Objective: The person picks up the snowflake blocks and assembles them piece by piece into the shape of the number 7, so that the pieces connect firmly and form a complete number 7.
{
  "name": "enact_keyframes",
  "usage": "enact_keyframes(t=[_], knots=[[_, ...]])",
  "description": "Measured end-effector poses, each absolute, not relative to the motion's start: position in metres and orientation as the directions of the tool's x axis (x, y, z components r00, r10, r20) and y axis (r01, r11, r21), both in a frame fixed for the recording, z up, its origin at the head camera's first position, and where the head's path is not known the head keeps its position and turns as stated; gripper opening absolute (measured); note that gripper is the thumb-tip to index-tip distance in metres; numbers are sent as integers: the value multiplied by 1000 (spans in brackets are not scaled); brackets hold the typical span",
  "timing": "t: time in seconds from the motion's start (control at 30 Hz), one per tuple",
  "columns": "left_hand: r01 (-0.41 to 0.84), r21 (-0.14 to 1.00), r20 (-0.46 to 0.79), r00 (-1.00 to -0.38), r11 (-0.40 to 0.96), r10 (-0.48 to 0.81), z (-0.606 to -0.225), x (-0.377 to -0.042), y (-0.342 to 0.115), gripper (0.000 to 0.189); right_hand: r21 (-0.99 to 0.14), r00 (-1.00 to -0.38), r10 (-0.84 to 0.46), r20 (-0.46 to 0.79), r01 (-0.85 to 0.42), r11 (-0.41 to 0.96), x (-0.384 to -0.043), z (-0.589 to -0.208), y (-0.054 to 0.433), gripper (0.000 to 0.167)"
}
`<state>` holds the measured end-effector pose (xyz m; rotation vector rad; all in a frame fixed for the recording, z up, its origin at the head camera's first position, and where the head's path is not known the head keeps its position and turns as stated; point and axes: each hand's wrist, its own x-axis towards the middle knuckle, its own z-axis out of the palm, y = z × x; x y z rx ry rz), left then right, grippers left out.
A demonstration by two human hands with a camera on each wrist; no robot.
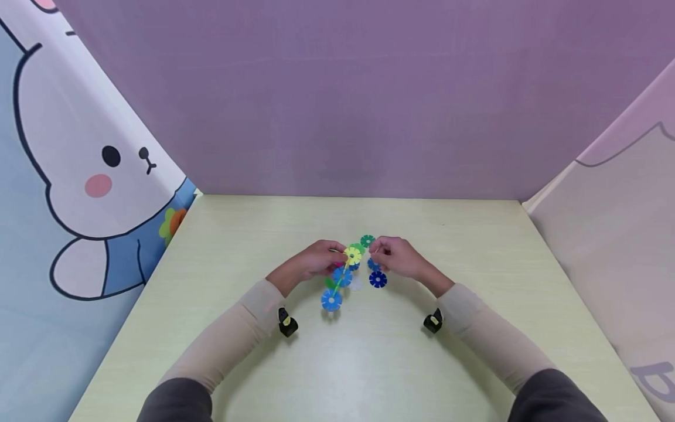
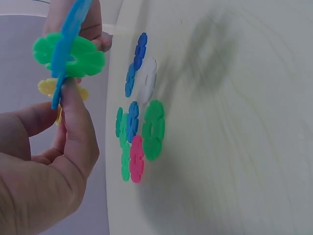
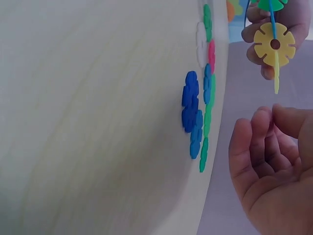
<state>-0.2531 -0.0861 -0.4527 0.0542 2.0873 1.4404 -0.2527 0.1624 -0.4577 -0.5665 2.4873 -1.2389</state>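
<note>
Left hand (image 1: 319,258) pinches the disc chain (image 1: 340,275) near its yellow disc (image 3: 265,45), clear of the bench (image 1: 464,351). From that yellow disc the chain runs toward 7 o'clock, out to a light-blue end disc (image 1: 331,305). A second yellow piece (image 3: 277,81) sits edge-on in the first one.

Right hand (image 1: 398,257) is at 3 o'clock of the yellow disc. Grip narrow: fingers curled, thumb at the fingertips, no piece visible between.

Loose snowflake discs around it, clocked from the yellow: dark-green disc (image 1: 364,242) at 1, dark-blue disc (image 1: 381,280) at 4, white disc (image 2: 147,85) at 6, pink disc (image 2: 137,161) at 8, partly covered in the head view.

Risks, our read:
- All the chain's weight hangs on one pinch near one end. Any side push likely levers the blue end around and loosens a slot joint.
- Slots look friction-only. Push off-angle and a disc jams or pops out.
- If the pinch slips, the chain probably drops onto the loose pieces and scatters them.
- Right hand blocks part of our head view of the blue pieces. Dip blind and we could knock them.
</note>
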Motion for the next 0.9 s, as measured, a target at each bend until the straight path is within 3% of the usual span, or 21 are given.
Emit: enact_keyframes(t=[0.33,0.9], knots=[[-323,872,-454,-814,367,363,-455,-252,-93,34,-691,-844,-525,-111,-314,651,-249,-460,174,13],[-363,880,-461,-809,307,365,-461,-249,-101,41,-542,-767,-612,-190,-438,717,-249,-474,177,32]])
